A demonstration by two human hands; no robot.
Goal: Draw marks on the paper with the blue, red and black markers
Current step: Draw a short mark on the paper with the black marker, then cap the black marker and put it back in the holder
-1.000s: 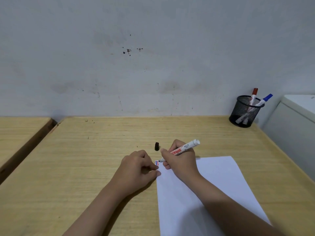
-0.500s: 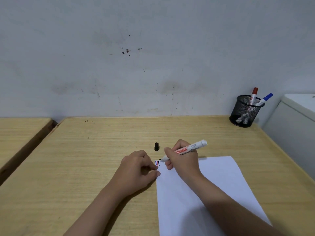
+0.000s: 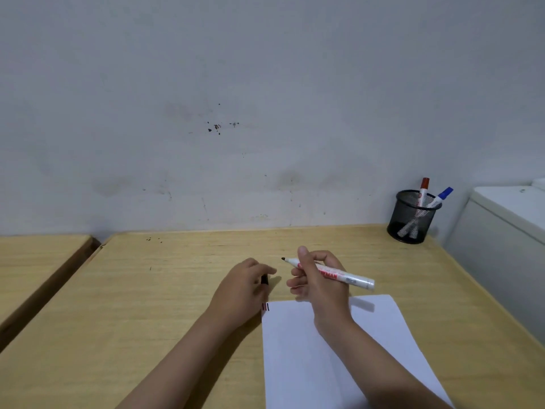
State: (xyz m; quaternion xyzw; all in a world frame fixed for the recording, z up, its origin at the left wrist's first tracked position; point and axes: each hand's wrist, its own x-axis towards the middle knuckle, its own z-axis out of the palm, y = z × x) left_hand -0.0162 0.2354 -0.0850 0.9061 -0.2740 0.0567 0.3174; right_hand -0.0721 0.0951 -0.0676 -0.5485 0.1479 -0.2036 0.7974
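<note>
Step in hand: recapping the black marker – judged from the bare tip and the cap under the other hand.
Right hand [image 3: 320, 283]: closed around the black marker [image 3: 339, 276]; barrel lies near level, tip pointing left and lifted clear of the sheet, so no stray ink can reach the paper.
Left hand [image 3: 244, 286]: curled on the desk, fingertips pinching or just touching the black cap [image 3: 264, 279]; whether the cap is lifted or resting on the wood cannot be told.
Tip-to-cap relation: near but apart – the open tip faces the hand with the cap, a pose that suits sliding one onto the other.
Paper [image 3: 324, 349]: flat on the desk [image 3: 147, 305], near edge toward the person, held by nothing at present.
Marks: short strokes, red and dark, at the sheet's top-left corner [image 3: 266, 307]; part is hidden behind the left hand, so a blue stroke cannot be confirmed.
Red marker [image 3: 423, 190] and blue marker [image 3: 442, 195]: capped, standing tilted in the mesh cup [image 3: 410, 219] at the far right of the desk, well apart from the work area – stored out of the way.
Progress estimate: drawing appears complete; remaining work is capping and returning the black marker to the cup.
Risk: a misaligned cap may smear ink on the fingers.
</note>
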